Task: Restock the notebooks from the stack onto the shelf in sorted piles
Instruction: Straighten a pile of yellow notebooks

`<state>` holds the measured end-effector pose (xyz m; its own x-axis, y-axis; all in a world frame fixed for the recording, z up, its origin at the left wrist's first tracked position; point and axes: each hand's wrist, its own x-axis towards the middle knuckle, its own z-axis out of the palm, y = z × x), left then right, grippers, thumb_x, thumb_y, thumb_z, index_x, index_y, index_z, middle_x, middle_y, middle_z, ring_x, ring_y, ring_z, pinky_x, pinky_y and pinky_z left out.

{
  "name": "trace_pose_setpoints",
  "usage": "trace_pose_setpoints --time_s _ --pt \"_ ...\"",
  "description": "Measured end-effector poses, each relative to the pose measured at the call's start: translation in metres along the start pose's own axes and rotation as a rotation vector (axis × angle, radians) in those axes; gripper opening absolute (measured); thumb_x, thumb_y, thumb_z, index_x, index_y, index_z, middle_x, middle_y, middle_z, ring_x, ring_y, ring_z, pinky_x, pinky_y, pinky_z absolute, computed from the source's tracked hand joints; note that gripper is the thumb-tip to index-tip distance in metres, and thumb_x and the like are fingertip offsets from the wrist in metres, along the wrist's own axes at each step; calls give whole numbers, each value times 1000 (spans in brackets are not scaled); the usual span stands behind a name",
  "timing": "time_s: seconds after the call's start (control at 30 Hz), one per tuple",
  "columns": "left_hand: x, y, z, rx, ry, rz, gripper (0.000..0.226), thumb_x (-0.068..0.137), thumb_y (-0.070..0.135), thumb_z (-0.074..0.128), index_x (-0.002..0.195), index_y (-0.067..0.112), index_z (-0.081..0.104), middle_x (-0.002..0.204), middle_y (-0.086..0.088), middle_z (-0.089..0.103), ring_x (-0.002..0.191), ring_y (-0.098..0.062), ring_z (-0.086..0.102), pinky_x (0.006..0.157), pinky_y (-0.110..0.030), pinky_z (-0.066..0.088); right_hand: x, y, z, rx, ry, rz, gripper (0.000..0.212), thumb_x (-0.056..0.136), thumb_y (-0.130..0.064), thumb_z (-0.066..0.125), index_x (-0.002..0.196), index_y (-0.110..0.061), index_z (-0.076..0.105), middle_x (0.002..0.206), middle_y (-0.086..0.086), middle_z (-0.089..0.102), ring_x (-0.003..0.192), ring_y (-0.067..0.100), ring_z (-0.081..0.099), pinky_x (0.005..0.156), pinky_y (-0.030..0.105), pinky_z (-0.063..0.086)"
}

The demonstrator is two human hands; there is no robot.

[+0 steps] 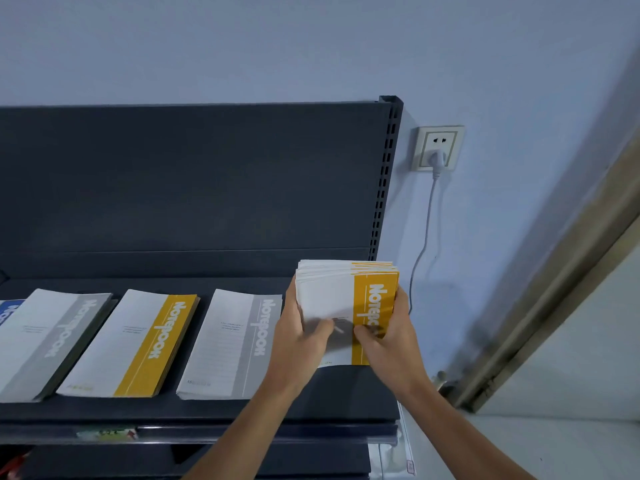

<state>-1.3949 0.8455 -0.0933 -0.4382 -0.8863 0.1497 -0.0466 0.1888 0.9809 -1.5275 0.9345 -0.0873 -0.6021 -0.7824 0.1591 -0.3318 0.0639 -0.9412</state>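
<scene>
At the 3 o'clock end of the shelf (311, 408), my left hand (298, 337) and right hand (389, 336) both grip the yellow notebook stack (341, 296), thumbs on its top cover. Grey pile (235, 344) sits just beside it at 9 o'clock, then yellow pile (138, 344), then second grey pile (48, 341).

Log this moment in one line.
left hand and right hand grip yellow-and-white paper notebook stack | place: right end of dark metal shelf
</scene>
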Motion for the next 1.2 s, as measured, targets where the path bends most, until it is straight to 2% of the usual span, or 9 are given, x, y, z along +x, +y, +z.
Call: trace_pose_setpoints --time_s 0.2,0.33,0.43,0.53,0.6,0.67,0.77,0.93,1.2 --pt "-3 -4 8 24 16 -29 67 91 18 73 143 39 36 132 18 56 125 -2 52 86 -9 50 -6 5 8 -47 3 46 77 85 -4 67 138 -43 28 119 -24 54 107 -3 58 77 14 51" --pt "-3 -11 4 109 -19 -56 53 97 30 67 141 39 39 131 18 57 122 -3 54 81 -3 47 -7 8 9 -98 14 36 55 95 -12 63 135 -38 35 124 -16 55 112 3 57 93 26 53" --pt "-4 -17 2 266 -22 -30 46 99 34 62 140 36 40 130 19 53 118 1 52 78 -3 45 -10 7 11 -207 49 83 45 101 -21 54 141 -32 36 128 -12 56 115 10 58 97 39 55" --pt "8 -14 2 429 45 -59 41 98 34 64 133 25 45 124 8 45 106 -7 54 72 -11 39 1 3 7 -348 60 72 39 100 -18 54 137 -27 43 119 -9 56 103 10 57 83 26 53" --pt "16 -10 4 522 56 -112 41 97 37 64 131 22 46 123 4 44 94 -9 51 72 -16 37 14 1 2 -400 5 112 28 94 -12 57 119 -25 54 110 -6 56 91 7 56 68 18 44" --pt "20 -10 7 610 60 -140 43 96 40 65 129 19 47 122 1 49 90 -10 49 73 -21 39 25 0 -1 -406 -36 194 18 86 -8 56 98 -21 57 101 2 59 83 13 57 62 24 45" --pt "26 -13 12 698 52 -206 43 94 43 66 122 15 51 118 -2 60 98 -18 59 74 -27 42 32 4 1 -443 -43 295 6 82 -8 55 84 -13 59 85 7 66 78 24 62 65 35 51" --pt "31 -25 14 836 -37 -304 42 95 46 65 118 13 54 111 -2 67 98 -21 68 55 -19 36 32 18 11 -542 -65 396 5 87 -13 58 83 -10 61 76 1 65 67 15 62 50 23 41" --pt "28 -40 14 1076 -61 -191 50 98 47 60 127 8 51 120 -6 65 109 -23 62 80 -29 53 30 23 21 -689 -96 351 16 94 -18 58 80 -18 50 77 -5 56 65 6 49 47 18 30"
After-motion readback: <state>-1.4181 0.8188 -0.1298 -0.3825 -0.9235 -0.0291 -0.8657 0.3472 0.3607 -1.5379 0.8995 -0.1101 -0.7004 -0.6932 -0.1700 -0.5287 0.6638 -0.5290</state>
